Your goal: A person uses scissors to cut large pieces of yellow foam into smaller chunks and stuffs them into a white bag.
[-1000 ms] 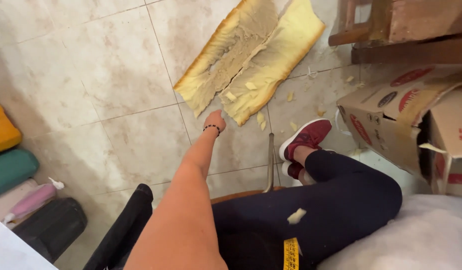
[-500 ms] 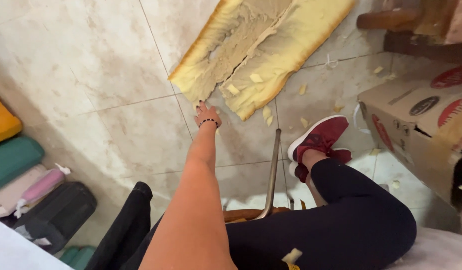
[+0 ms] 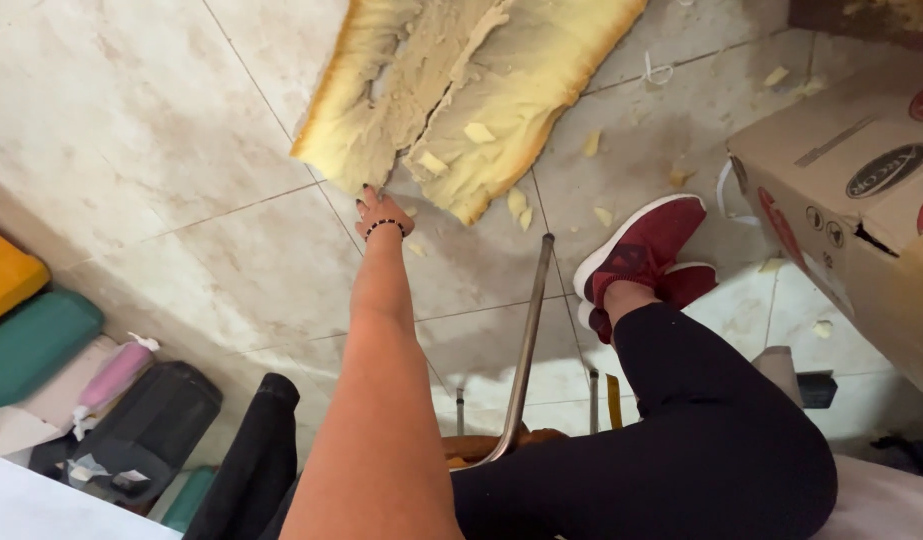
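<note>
My left hand [image 3: 384, 212], with a dark bead bracelet at the wrist, reaches down to the tiled floor. Its fingers are stretched out and the fingertips touch the lower edge of a torn yellow foam sheet [image 3: 482, 80]. The sheet lies flat on the tiles and is split down the middle. Small foam scraps [image 3: 519, 203] lie scattered below it. My right hand is out of view. My legs in black trousers and a red shoe [image 3: 642, 250] are at the right.
A brown cardboard box [image 3: 852, 200] stands at the right. A metal chair leg [image 3: 530, 330] slants down by my arm. At the left lie yellow and green cushions [image 3: 27, 340], a pink bottle [image 3: 114, 375] and a black bag [image 3: 147, 425].
My left arm has stretched further forward, bringing the fingertips up to the foam's lower edge. The view has tilted and moved closer to the floor, so the box now shows larger.
</note>
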